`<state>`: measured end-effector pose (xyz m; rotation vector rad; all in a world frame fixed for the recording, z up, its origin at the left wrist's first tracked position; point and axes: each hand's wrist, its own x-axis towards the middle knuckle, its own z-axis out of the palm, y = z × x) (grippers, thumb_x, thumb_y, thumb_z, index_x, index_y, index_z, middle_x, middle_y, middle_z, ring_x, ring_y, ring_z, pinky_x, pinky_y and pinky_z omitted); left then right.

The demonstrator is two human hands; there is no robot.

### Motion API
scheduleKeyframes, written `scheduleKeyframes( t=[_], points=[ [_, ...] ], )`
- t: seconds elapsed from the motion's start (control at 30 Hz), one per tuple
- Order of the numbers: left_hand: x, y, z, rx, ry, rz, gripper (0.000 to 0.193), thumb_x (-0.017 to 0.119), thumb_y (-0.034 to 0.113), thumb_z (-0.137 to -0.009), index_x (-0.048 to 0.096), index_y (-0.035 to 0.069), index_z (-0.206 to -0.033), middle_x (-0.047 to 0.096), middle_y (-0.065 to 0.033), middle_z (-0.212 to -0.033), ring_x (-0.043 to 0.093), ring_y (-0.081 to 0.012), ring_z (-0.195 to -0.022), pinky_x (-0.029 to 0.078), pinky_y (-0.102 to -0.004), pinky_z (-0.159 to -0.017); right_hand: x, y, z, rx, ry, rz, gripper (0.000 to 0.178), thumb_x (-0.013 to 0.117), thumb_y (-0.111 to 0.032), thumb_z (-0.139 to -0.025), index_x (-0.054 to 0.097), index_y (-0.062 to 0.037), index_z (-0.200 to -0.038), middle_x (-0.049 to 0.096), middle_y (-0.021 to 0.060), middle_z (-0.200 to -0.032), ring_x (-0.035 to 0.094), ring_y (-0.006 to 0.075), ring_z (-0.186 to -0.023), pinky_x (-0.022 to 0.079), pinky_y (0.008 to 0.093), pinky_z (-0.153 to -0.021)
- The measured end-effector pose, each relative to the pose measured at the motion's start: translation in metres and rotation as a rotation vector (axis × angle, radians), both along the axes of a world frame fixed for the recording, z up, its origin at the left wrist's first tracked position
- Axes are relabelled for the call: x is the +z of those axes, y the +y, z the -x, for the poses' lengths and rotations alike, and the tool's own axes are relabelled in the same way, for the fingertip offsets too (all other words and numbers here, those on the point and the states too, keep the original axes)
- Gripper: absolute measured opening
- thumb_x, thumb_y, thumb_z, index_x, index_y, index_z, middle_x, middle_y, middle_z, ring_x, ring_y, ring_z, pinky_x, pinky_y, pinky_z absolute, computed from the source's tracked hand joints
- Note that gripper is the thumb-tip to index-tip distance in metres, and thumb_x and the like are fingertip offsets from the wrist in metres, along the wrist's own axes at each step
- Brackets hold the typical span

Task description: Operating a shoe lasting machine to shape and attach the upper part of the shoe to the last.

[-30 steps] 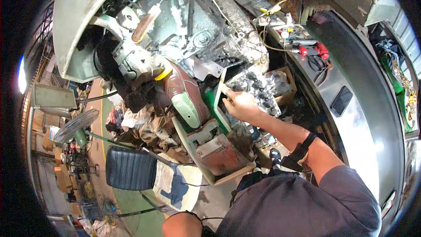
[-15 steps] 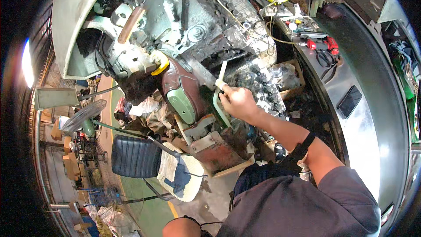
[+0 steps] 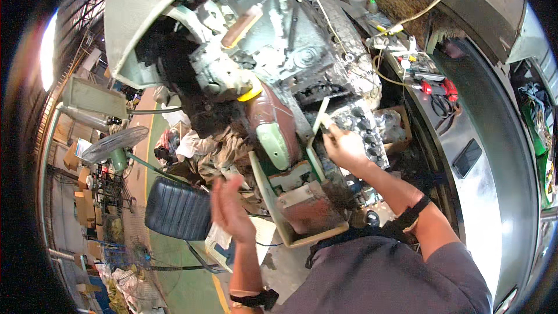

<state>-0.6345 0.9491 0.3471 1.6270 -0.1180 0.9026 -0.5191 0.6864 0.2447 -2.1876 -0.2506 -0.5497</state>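
Observation:
A maroon shoe (image 3: pixel 268 109) with a pale green sole end sits toe-in at the machine (image 3: pixel 302 52), a yellow piece beside its far end. My right hand (image 3: pixel 347 148) is closed round a pale lever (image 3: pixel 322 113) on the right of the shoe. My left hand (image 3: pixel 231 210), somewhat blurred, is raised over the chair's right side, fingers stretched out, holding nothing. A wooden-handled tool (image 3: pixel 243 27) hangs over the machine. Below the shoe is an open cream box (image 3: pixel 266 200) with a worn reddish part (image 3: pixel 311 206) in it.
A black ribbed chair (image 3: pixel 177 208) stands left, with crumpled cloths (image 3: pixel 218 154) behind it and a fan (image 3: pixel 114 144) farther left. On the metal bench at right lie a phone (image 3: pixel 467 158) and a red power tool (image 3: pixel 440 89). A cable (image 3: pixel 433 6) crosses above.
My left hand has come into view from below. The view has shifted, so the machine and shoe appear farther right. My right hand stays on the lever.

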Motion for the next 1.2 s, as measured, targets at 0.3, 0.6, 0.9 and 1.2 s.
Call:
scheduleKeyframes(
  t=[0.3,0.6,0.9,1.2],
  points=[
    [-0.175,0.093,0.018,0.11,0.75,0.115,0.054,0.065,0.021,-0.101,0.05,-0.011,-0.142,0.069,-0.0181,-0.123,0.065,-0.0211,-0.114,0.05,-0.0328,-0.099,0.007,-0.007,-0.008,-0.013,0.03,0.093,0.035,0.062,-0.019,-0.096,0.063,-0.0094,-0.13,0.066,0.0212,-0.071,0.067,0.0396,-0.065,0.053,0.0479,-0.061],
    [-0.221,0.098,-0.047,0.098,0.729,-0.52,0.071,0.068,0.028,-0.097,0.037,-0.002,-0.153,0.058,-0.0297,-0.138,0.061,-0.0413,-0.123,0.051,-0.0424,-0.098,0.015,0.01,-0.006,-0.057,0.16,0.066,0.017,0.069,-0.018,-0.093,0.063,-0.0018,-0.094,0.068,0.0196,-0.074,0.069,0.0393,-0.067,0.053,0.0438,-0.058],
    [-0.231,0.085,-0.044,0.18,0.735,-0.402,0.04,0.058,0.017,-0.101,0.051,0.004,-0.139,0.07,-0.0282,-0.101,0.07,-0.0469,-0.088,0.054,-0.0514,-0.071,0.031,0.016,0.001,-0.098,0.178,-0.009,0.016,0.068,-0.007,-0.096,0.066,0.0027,-0.107,0.073,0.0145,-0.08,0.072,0.0207,-0.069,0.057,0.0316,-0.066],
    [-0.234,0.081,-0.047,0.142,0.746,-0.347,0.041,0.058,0.02,-0.102,0.051,0.003,-0.139,0.07,-0.0272,-0.108,0.069,-0.0462,-0.097,0.053,-0.0504,-0.08,0.023,0.009,-0.004,-0.079,0.284,-0.091,0.07,0.068,-0.01,-0.097,0.034,-0.0054,-0.159,0.072,0.0055,-0.091,0.06,0.0064,-0.078,0.053,0.0254,-0.074]
  ],
)
